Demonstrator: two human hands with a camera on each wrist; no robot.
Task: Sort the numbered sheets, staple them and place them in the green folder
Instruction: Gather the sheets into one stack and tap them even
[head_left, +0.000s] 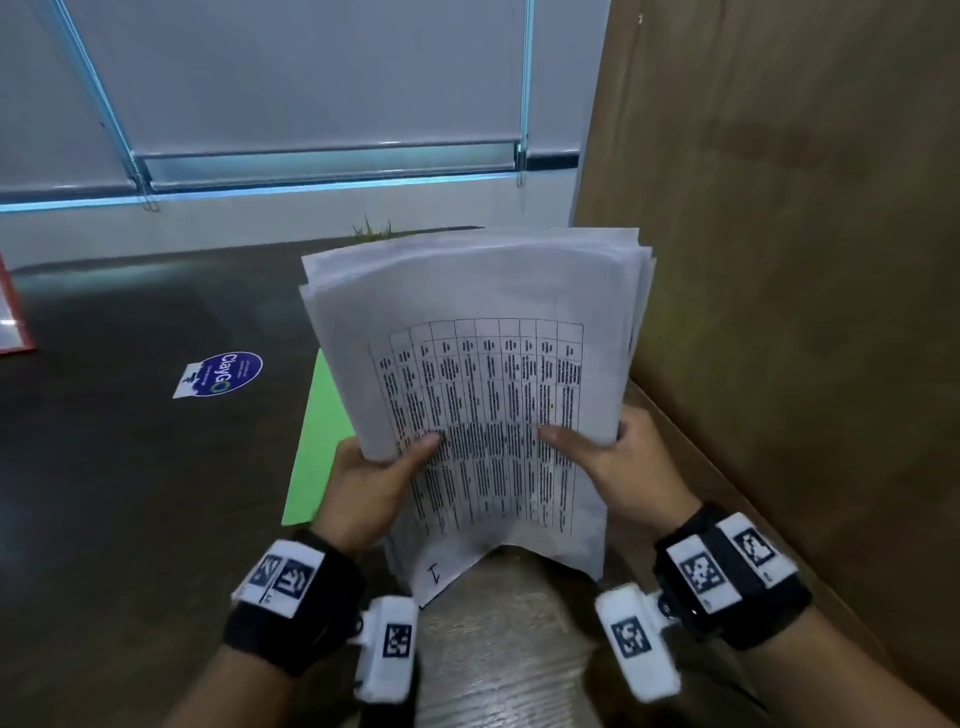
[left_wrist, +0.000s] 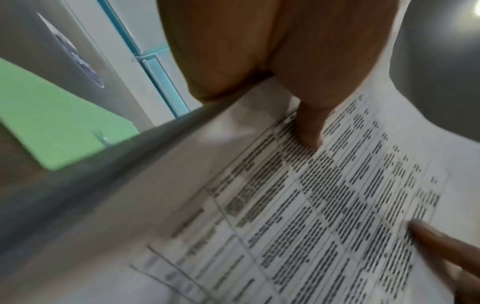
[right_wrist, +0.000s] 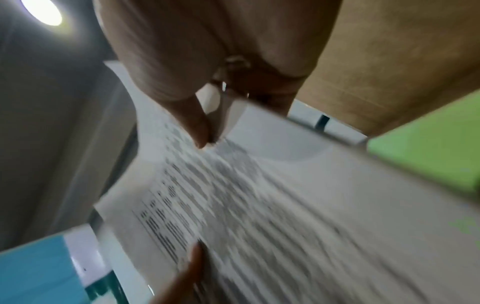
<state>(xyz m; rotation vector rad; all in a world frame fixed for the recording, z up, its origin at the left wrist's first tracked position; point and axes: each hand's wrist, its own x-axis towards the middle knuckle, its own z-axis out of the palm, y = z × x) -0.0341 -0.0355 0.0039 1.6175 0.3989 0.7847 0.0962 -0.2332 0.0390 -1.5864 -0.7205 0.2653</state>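
A stack of white printed sheets (head_left: 483, 374) with a table of text stands upright above the table, its top sheet marked "1" at the lower corner. My left hand (head_left: 374, 478) grips the stack's left edge, thumb on the front. My right hand (head_left: 618, 457) grips the right edge, thumb also on the print. The left wrist view shows the sheets (left_wrist: 311, 205) under my left thumb (left_wrist: 309, 127). In the blurred right wrist view the sheets (right_wrist: 259, 205) are pinched by my right hand (right_wrist: 202, 123). The green folder (head_left: 317, 447) lies flat behind the stack, mostly hidden; folder (left_wrist: 57, 127); folder (right_wrist: 428, 148).
A brown wooden partition (head_left: 779, 260) rises close on the right. A blue round sticker (head_left: 223, 374) lies on the dark table (head_left: 130, 493) to the left. A red-edged item (head_left: 10, 312) sits at the far left edge. Window blinds (head_left: 311, 104) stand behind the table.
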